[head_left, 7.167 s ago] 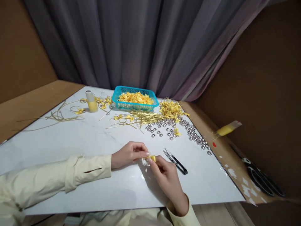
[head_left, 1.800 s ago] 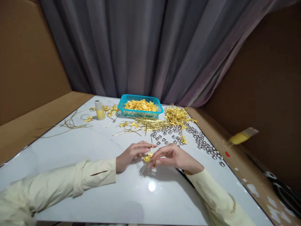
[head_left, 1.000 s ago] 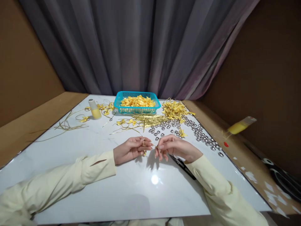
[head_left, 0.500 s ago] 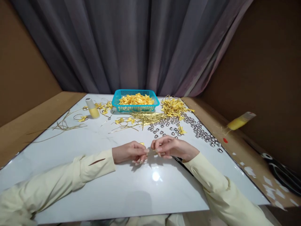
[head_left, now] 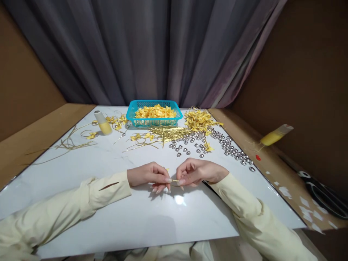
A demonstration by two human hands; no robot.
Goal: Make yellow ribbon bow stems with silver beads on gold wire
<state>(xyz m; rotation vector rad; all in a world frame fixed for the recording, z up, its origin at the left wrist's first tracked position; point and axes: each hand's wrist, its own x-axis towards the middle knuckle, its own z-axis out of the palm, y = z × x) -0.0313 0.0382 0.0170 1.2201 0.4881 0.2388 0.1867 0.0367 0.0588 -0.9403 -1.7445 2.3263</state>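
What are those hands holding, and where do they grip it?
A gold wire. The left hand and right hand pinch it either side of a short visible stretch; whether at its ends can't be told.

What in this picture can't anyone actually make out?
All in the head view:
- Ends of the gold strand: hidden by fingertips of the left hand and right hand.
- Most of the yellow piece: behind the left hand's fingers.
- Much of the black tool: hidden by the right sleeve.
- Floor of the blue basket: covered by yellow bits.
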